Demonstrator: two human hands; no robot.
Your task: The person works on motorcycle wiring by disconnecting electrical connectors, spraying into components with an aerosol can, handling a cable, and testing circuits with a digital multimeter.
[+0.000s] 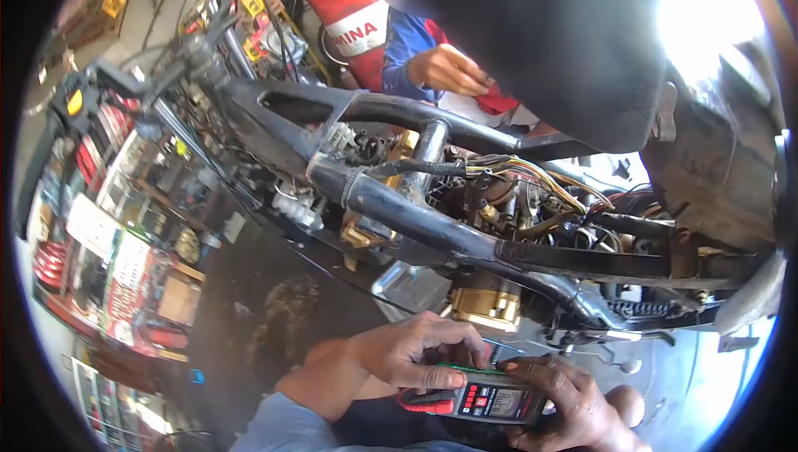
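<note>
A digital multimeter (499, 403) with a lit display lies between my two hands, low in the view. My left hand (416, 352) grips its left end, thumb on the front edge and fingers curled over the top. Around the right end, my right hand (569, 402) is closed with its fingers wrapped over the case. Red test-lead plugs (432, 403) show at the meter's left end, below my left thumb. Just beyond my hands stands a stripped motorcycle frame (416, 218), with a gold-coloured engine cover (486, 309) nearest to them.
Bundled coloured wires (540, 174) run along the frame. Across it, a co-worker's hand (453, 70) is near a red cloth, partly behind a large dark seat-like shape (532, 36). A red drum (349, 16) stands behind. Shelves of boxes and parts (125, 277) line the left.
</note>
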